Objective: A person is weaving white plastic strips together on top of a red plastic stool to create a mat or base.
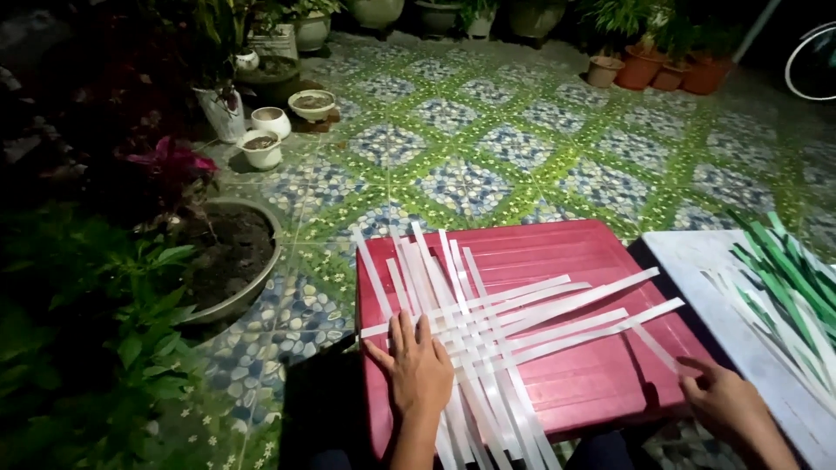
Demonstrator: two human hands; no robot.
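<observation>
A mat of interlaced white strips [488,335] lies on a red plastic stool top [566,252]. My left hand [416,365] rests flat on the left part of the weave, fingers spread. At the stool's right edge, my right hand [723,399] pinches the end of one loose white strip [655,346] that runs diagonally toward the weave.
A white board [697,261] at the right carries loose green and white strips [788,278]. A large pot of soil [231,252] stands left of the stool, with small white pots [261,144] and terracotta pots [644,65] farther off on the patterned tile floor [488,148].
</observation>
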